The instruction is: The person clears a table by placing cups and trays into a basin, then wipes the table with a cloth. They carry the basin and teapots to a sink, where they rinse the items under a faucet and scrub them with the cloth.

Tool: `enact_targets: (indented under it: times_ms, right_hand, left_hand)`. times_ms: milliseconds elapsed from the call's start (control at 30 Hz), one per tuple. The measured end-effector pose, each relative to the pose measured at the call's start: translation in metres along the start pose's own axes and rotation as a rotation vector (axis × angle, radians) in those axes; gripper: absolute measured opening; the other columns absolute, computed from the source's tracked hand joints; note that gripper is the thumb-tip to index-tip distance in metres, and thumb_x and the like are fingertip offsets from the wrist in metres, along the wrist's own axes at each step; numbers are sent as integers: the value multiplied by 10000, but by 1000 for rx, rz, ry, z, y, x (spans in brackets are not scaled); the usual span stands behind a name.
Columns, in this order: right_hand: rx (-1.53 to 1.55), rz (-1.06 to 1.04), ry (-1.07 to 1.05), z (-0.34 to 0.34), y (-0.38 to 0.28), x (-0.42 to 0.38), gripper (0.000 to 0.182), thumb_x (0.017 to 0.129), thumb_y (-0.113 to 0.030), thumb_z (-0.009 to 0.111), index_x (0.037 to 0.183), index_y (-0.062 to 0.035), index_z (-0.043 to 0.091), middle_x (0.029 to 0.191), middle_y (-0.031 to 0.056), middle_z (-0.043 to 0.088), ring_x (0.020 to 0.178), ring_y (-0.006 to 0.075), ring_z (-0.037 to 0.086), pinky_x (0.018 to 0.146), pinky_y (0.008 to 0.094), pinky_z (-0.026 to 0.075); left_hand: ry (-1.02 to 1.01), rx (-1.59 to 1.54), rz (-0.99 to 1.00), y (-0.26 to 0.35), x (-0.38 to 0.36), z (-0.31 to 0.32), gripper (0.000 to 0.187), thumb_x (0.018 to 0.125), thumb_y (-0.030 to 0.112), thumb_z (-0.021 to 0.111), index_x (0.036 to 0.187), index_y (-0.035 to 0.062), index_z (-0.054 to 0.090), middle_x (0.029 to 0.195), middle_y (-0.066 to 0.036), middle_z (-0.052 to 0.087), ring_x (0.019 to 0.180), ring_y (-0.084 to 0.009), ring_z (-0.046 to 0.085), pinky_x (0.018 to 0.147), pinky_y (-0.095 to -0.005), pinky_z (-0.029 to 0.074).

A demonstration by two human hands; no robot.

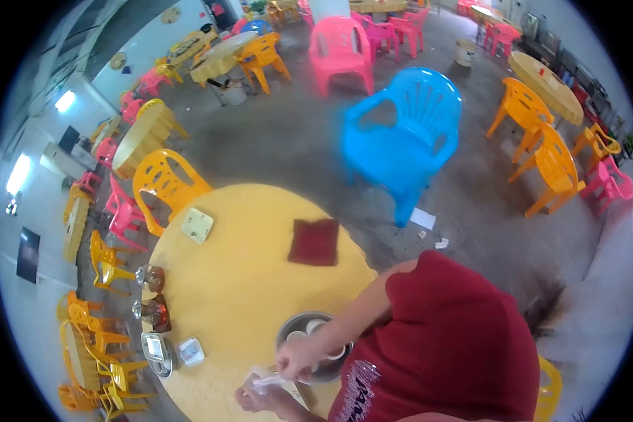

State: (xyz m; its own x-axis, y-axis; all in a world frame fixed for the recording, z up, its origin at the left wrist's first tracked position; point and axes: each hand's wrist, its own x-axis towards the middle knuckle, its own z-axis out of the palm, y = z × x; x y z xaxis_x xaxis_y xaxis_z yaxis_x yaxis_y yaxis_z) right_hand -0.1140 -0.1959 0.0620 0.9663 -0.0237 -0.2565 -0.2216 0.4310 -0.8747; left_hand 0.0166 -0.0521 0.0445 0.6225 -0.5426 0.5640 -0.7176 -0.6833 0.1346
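My left hand point(257, 397) is closed around a crumpled, thin white piece point(266, 381) that could be tissue or plastic film. My right hand point(299, 359) is closed in a pinch at the upper end of that white piece, beside the rim of a metal basin point(283, 330). Inside the basin sit several white cups or small bowls point(315, 326), partly covered by my right hand and forearm. A small pale patterned item point(294, 395) lies by my left wrist, mostly hidden.
A yellow-covered round table point(239, 281) carries a dark red cloth point(314, 243), a pale green square item point(197, 225), glass pots point(152, 311), a metal tray point(157, 355) and a small white packet point(191, 352). A blue chair point(408, 133) and an orange chair point(165, 184) stand around it.
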Motion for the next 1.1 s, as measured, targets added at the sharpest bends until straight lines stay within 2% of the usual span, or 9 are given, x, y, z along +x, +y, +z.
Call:
enact_targets:
  times_ms: [100, 233, 367, 467, 767, 867, 933, 1000, 1100]
  right_hand:
    - [175, 203, -148, 21, 19, -11, 178, 781, -155, 642, 888, -27, 580, 722, 65, 612, 574, 152, 570, 518, 292, 478]
    - [281, 325, -270, 20, 36, -1, 198, 800, -174, 631, 923, -34, 563, 724, 65, 593, 559, 153, 536, 493, 273, 447]
    - [296, 335, -187, 23, 22, -6, 207, 818, -174, 618, 940, -20, 553, 777, 77, 624, 597, 163, 558, 522, 279, 458]
    - [296, 335, -201, 26, 22, -2, 232, 821, -171, 607, 971, -4, 546, 826, 86, 636, 649, 176, 590, 553, 298, 483]
    - [178, 103, 0, -4, 15, 21, 225, 824, -134, 614, 974, 21, 547, 837, 118, 627, 734, 186, 629, 632, 304, 538]
    - [183, 125, -50, 2, 17, 20, 227, 818, -149, 626, 967, 7, 555, 832, 106, 626, 725, 182, 622, 625, 305, 529]
    - [211, 169, -129, 12, 32, 18, 227, 812, -159, 638, 959, -3, 563, 826, 92, 625, 713, 177, 614, 620, 304, 519]
    - [264, 236, -168, 19, 40, 18, 227, 804, -168, 651, 949, -11, 574, 815, 79, 624, 699, 173, 604, 624, 303, 509]
    - [207, 166, -104, 7, 45, 35, 111, 804, -69, 641, 906, -55, 599, 765, 57, 640, 645, 127, 623, 560, 273, 506]
  left_hand:
    - [-29, -128, -121, 8, -8, 6, 246, 872, 171, 542, 1093, 67, 525, 1034, -146, 506, 979, -308, 499, 777, -435, 449]
    - [-104, -833, -491, 21, -19, 9, 263, 855, 144, 546, 1106, 77, 507, 1024, -140, 496, 969, -286, 505, 746, -421, 466]
    - [-102, -1187, -752, 31, -15, 1, 288, 839, 117, 550, 1119, 86, 489, 1014, -135, 485, 960, -265, 511, 715, -408, 483]
    - [-28, -1372, -803, 43, 0, -22, 303, 882, 151, 517, 1157, 58, 431, 924, -118, 488, 786, -242, 542, 654, -339, 480]
    - [143, -744, -285, 2, -42, 0, 180, 888, 120, 528, 1031, 13, 508, 1042, -130, 501, 911, -243, 523, 774, -369, 462]
    - [85, -983, -831, 33, -29, -15, 215, 927, 195, 470, 1052, 26, 516, 1038, -131, 518, 915, -236, 520, 793, -359, 459]
    - [-40, -1484, -1164, 24, -21, -11, 283, 949, 263, 416, 1080, 34, 519, 1045, -131, 533, 920, -243, 531, 806, -360, 461]
    - [-128, -1675, -1247, 23, -17, -11, 303, 953, 277, 408, 1092, 35, 524, 1049, -124, 544, 915, -234, 540, 797, -354, 464]
    - [-169, -1487, -1011, 52, 1, -44, 257, 934, 220, 464, 1088, 26, 533, 1052, -102, 553, 891, -198, 551, 751, -334, 469]
